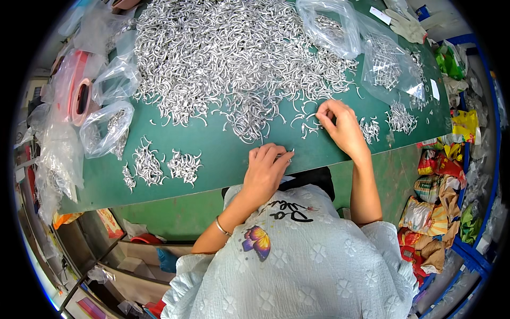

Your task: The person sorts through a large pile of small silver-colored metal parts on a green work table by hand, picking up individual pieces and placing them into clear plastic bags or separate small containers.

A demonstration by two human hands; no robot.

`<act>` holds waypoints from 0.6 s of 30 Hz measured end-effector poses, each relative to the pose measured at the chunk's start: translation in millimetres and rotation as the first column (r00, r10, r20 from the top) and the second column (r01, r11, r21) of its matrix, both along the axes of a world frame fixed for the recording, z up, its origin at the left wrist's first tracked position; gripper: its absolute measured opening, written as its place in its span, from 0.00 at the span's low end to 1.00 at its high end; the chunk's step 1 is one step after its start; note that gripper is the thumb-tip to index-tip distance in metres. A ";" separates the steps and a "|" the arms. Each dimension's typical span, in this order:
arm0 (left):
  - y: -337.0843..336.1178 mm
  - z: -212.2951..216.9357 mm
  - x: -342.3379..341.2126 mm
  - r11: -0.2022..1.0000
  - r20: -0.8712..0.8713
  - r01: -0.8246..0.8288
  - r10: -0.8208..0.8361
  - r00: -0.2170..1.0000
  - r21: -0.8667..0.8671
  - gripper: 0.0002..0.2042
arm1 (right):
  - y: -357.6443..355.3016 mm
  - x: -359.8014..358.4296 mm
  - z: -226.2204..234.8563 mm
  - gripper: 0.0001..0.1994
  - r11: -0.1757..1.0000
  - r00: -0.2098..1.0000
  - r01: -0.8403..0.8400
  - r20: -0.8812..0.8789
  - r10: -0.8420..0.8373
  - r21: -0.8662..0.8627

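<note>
A large heap of small, curved, silver metal pieces (239, 58) covers the far middle of the green table (223, 165). My left hand (265, 169) rests at the near edge with its fingers curled, and bits of a curved metal piece (277, 157) show at its fingertips. To the right, my right hand (342, 127) is closed in a pinch beside a few loose curved pieces (305, 118). What its fingertips hold, if anything, is too small to make out.
Small piles of metal pieces (149, 166) lie at the left, and others (401, 118) at the right. Clear plastic bags (109, 130) stand around a red-rimmed object (74, 87) at the left. Another bag (388, 66) lies far right, near a glove (406, 25). Blue shelving (473, 258) holds coloured packages.
</note>
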State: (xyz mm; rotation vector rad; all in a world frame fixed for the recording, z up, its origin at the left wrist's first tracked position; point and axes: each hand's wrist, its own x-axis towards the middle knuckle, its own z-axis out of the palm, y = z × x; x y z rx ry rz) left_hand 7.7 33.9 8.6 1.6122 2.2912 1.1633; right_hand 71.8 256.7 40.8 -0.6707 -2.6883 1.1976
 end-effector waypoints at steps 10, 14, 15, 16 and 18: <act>-3.4 0.8 2.3 1.000 0.043 -0.015 0.015 0.999 0.017 0.14 | -12.9 9.6 -4.9 0.12 0.963 0.995 -0.093 -0.021 0.101 0.251; -4.0 -0.1 1.7 0.999 0.055 -0.017 0.015 0.998 0.028 0.13 | -6.5 2.0 -8.7 0.08 0.985 0.996 -0.024 -0.075 0.037 0.170; -4.0 0.2 1.3 0.999 0.058 -0.017 0.015 0.998 0.031 0.13 | -5.6 2.3 -6.8 0.07 0.990 0.997 -0.001 -0.074 0.011 0.138; -3.8 0.0 1.4 0.999 0.059 -0.019 0.017 0.998 0.032 0.13 | -5.0 2.7 -5.7 0.06 0.994 0.997 0.022 -0.071 -0.014 0.105; -3.5 -0.5 1.6 0.999 0.063 -0.024 0.022 0.998 0.036 0.13 | -6.1 4.1 -6.6 0.06 0.986 0.990 0.138 -0.049 -0.134 0.091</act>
